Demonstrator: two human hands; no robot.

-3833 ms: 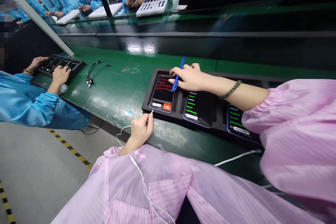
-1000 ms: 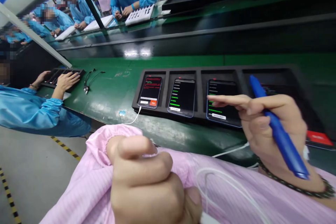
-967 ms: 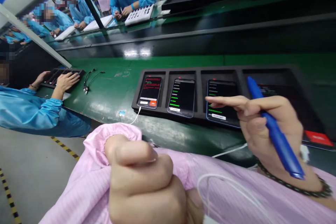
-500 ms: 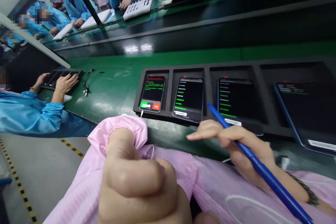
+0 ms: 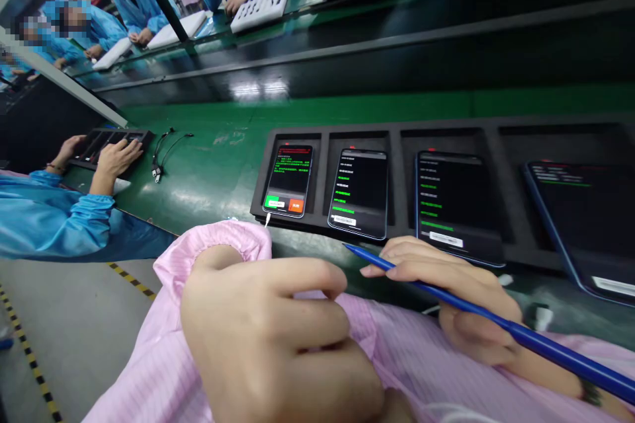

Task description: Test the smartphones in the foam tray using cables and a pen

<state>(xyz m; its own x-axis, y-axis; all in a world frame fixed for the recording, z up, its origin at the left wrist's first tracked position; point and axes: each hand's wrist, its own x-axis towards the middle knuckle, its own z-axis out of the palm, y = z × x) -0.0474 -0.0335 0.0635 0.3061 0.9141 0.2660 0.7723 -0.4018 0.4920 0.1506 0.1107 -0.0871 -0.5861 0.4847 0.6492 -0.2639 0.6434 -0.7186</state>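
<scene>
In my right hand [image 5: 461, 284] is a long blue stylus [image 5: 466, 304], its pointed tip toward the left, just in front of the phones. My left hand [image 5: 278, 337] is close to the camera with its fingers curled in; whatever they hold, if anything, is hidden. Beyond both hands lies a black foam tray [image 5: 320, 172] with a phone in each visible compartment. The leftmost phone [image 5: 288, 178] shows red and green text with green and red buttons. Green and white lines show on the second phone [image 5: 360, 192] and third phone [image 5: 456, 205]; the right phone [image 5: 585, 225] is mostly dark.
A white cable plug [image 5: 268, 219] meets the leftmost phone's lower edge. Black cables [image 5: 161, 155] lie on the green bench [image 5: 213, 178]. At left, a co-worker's hands [image 5: 116, 158] rest on another black tray. Across the bench, people in blue sit beside white trays [image 5: 262, 8].
The stylus has swung lower and flatter, its tip moving left and down from the phones. My left hand has turned, showing its back and curled fingers. The right fingers have drawn in around the stylus.
</scene>
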